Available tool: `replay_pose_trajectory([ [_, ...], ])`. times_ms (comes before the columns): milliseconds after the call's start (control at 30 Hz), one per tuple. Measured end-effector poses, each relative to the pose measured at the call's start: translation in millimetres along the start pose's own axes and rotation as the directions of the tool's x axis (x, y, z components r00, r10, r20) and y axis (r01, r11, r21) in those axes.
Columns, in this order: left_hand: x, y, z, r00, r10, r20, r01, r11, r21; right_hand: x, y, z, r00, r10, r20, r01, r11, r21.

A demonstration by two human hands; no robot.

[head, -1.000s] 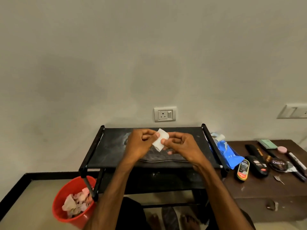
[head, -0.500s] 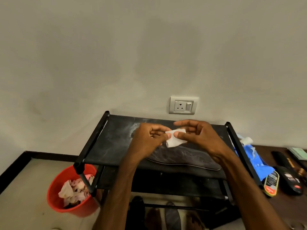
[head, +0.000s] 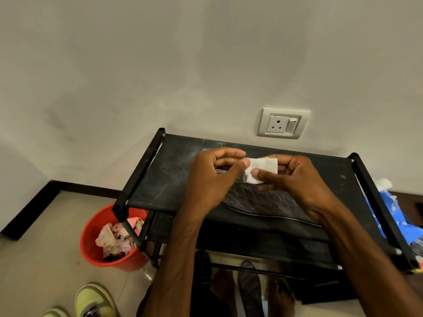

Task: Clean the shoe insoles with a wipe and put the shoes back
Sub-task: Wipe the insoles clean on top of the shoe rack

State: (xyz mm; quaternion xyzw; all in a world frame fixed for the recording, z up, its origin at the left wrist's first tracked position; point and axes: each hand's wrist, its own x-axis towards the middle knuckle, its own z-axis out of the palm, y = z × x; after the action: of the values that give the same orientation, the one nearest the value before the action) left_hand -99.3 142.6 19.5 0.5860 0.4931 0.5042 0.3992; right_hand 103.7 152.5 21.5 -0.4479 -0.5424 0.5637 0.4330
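Black shoe rack [head: 160, 179] by the wall [head: 137, 65] has a dark insole [head: 263, 202] on top. Left hand [head: 212, 179] & right hand [head: 297, 181] both pinch the wipe [head: 263, 167] just above it; half a sec ago it was scrunched, now it's flatter. Prob ready to rub next.

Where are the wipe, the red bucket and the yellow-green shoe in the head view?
wipe [head: 265, 166]: head view, middle of the white sheet.
red bucket [head: 123, 263]: head view, front outer wall.
yellow-green shoe [head: 93, 298]: head view, upper near the toe.
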Motion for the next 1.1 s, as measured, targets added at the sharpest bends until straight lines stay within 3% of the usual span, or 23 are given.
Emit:
replay_pose_trajectory([
  [167, -5, -10, -25, 0.993, 0.036, -0.113, -0.012, 0.979, 0.203, 4, 3, 10, 0.999, 0.032, 0.005, -0.032, 0.999, 0.039],
  [467, -13, -21, -32, 0.999, 0.016, -0.042, 0.001, 0.928, 0.372, 15, 8, 23, 0.998, 0.002, 0.055, 0.002, 0.998, -0.059],
  [667, -16, -24, -32, 1.0, 0.02, -0.005, -0.015, 0.896, 0.444, 15, 3, 29, 0.988, 0.052, 0.142, -0.055, 0.998, 0.022],
  [767, -16, -26, -34, 1.0, 0.005, -0.005, -0.002, 0.879, 0.476, 10, 4, 28, 0.997, 0.024, 0.07, -0.018, 0.996, -0.088],
  [867, -18, -29, -34, 1.0, -0.011, 0.002, 0.008, 0.857, 0.516, 5, 8, 24, 0.997, -0.073, -0.025, 0.061, 0.946, -0.32],
  [1100, -21, -29, -32, 0.987, -0.119, 0.107, 0.037, 0.822, 0.569, 8, 13, 32, 0.976, -0.218, 0.011, 0.188, 0.81, -0.555],
])
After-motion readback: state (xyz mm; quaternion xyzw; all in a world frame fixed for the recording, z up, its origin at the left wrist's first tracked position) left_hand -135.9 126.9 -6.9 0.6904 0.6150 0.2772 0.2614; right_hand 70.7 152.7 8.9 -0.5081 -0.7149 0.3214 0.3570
